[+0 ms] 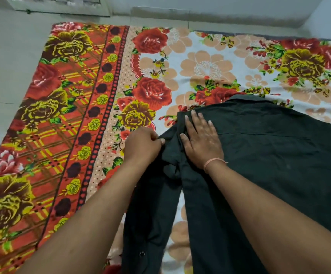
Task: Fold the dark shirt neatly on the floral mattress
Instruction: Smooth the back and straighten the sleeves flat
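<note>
- I am receiving a single view, from the head-worn camera; there is no second view to compare it with.
- It is looking forward and steeply down over both forearms, which are entering from the bottom edge.
- It is sitting close: the left hand [143, 144] and right hand [200, 139] are filling the centre of the frame.
- The wide lens is bowing the floral mattress [71, 107] outward at the left.
- The far limit is taking in the pale floor [8, 62] and the wall base [200, 14].
- The dark shirt [259, 151] is running off the right and bottom edges.
</note>
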